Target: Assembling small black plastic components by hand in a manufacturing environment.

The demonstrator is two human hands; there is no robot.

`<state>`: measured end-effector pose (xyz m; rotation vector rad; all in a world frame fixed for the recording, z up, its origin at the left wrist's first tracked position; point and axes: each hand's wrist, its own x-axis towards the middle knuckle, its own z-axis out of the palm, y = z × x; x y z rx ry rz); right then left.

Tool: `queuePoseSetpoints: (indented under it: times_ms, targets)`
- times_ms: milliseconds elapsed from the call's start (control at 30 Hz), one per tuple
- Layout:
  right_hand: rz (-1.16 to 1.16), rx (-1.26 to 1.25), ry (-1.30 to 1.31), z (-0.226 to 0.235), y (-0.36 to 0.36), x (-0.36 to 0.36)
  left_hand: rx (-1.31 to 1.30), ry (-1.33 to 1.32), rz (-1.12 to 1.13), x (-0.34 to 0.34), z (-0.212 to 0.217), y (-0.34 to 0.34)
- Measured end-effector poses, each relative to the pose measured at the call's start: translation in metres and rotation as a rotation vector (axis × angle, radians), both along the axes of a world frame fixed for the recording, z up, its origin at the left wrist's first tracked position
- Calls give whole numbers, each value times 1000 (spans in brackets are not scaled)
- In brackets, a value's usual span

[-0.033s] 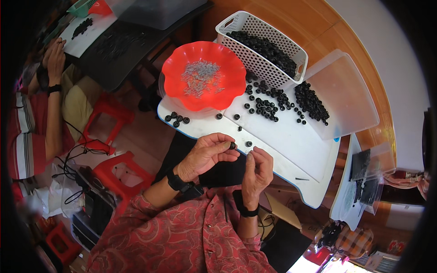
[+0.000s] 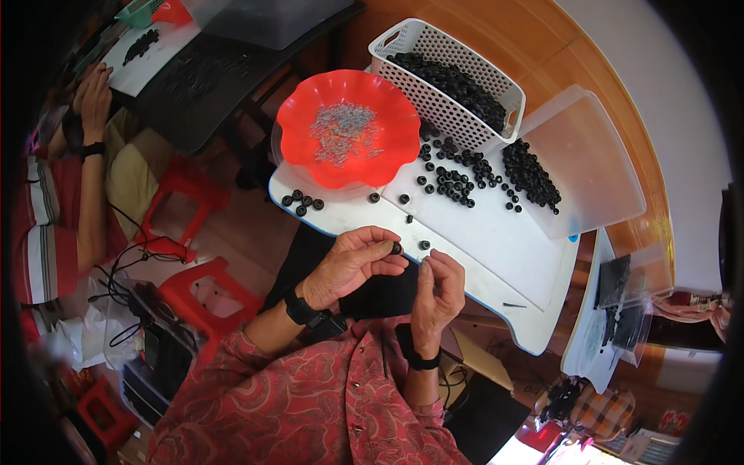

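Note:
My left hand [image 2: 363,252] pinches a small black round part [image 2: 397,249] between thumb and fingertips, just over the table's near edge. Close to its right, my right hand [image 2: 440,288] has thumb and forefinger pressed together; whatever is between them is too small to make out. The two hands are apart. Beyond them, a loose black part [image 2: 424,245] and a few more like it lie on the white table [image 2: 496,256]. A red wavy-rimmed bowl [image 2: 298,147] farther back holds many thin silvery metal pieces [image 2: 341,128].
A white perforated basket [image 2: 434,97] full of black parts stands at the back, with loose black parts [image 2: 453,186] in front. A clear plastic bin [image 2: 597,163] lies tipped beside a heap. A thin dark tool [image 2: 514,304] rests near the right edge. Another person [image 2: 85,194] sits at left.

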<state>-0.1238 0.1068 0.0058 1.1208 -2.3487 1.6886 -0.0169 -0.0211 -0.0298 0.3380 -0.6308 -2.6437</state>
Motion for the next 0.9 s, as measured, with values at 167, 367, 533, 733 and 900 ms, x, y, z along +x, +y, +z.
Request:
queuePoseSetpoints:
  times_ms: [167, 367, 533, 733, 900]
  targets:
    - [55, -22, -50, 8, -7, 11, 12, -12, -1, 4, 0, 2]
    - [110, -16, -14, 9, -13, 18, -8, -26, -11, 7, -4, 3]
    - [127, 17, 4, 8, -16, 21, -22, -30, -1, 9, -4, 4]
    - [193, 56, 5, 7, -16, 21, -63, -77, 16, 13, -2, 3]
    - [283, 21, -356, 8, -16, 16, -144, -99, 4, 17, -8, 1]
